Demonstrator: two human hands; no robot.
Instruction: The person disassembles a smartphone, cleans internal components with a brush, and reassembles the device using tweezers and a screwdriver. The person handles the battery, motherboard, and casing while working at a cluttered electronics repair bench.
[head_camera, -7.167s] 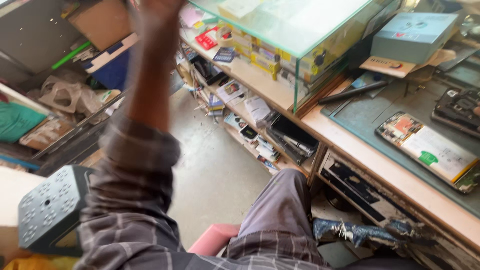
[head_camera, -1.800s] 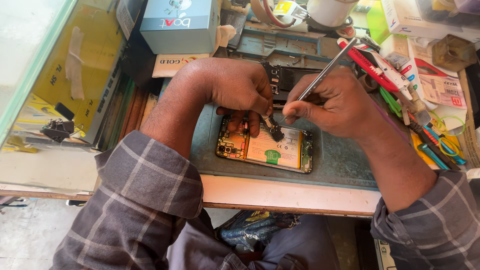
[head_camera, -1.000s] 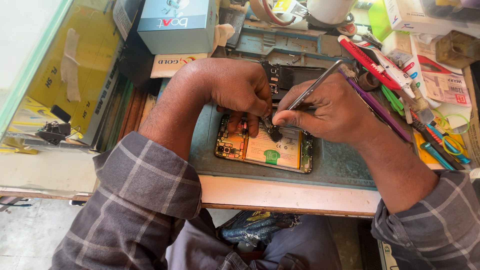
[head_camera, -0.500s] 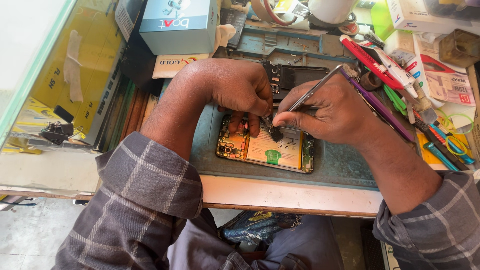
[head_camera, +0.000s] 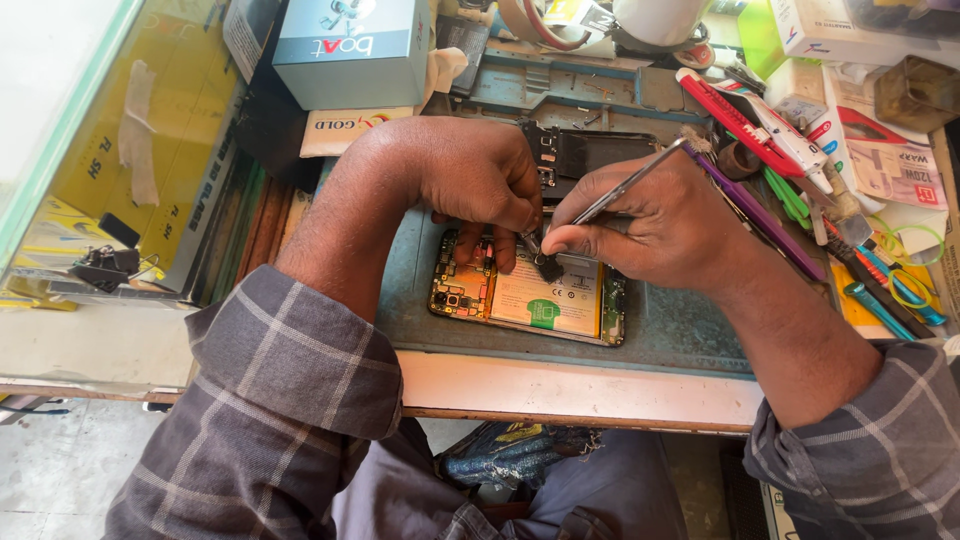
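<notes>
An opened phone (head_camera: 545, 300) lies back-up on a grey-green work mat (head_camera: 680, 335), its battery and circuit board exposed. My left hand (head_camera: 470, 185) presses down on the phone's upper left part, fingers curled over the board. My right hand (head_camera: 650, 215) pinches metal tweezers (head_camera: 625, 185), whose tips hold a small dark part (head_camera: 548, 266) just above the battery. Both hands almost touch over the phone's top edge. A dark phone frame piece (head_camera: 580, 155) lies on the mat behind my hands.
A blue-grey box (head_camera: 350, 50) stands at the back left beside a glass case (head_camera: 110, 150). Screwdrivers, a red cutter (head_camera: 735, 120), a purple tool (head_camera: 755, 215) and coloured picks crowd the right side. The table's front edge (head_camera: 570, 395) runs just below the mat.
Seven seconds ago I was turned toward the floor and shelves. In the last two seconds both hands stayed on the phone, with the tweezers tilting slightly lower over the board.
</notes>
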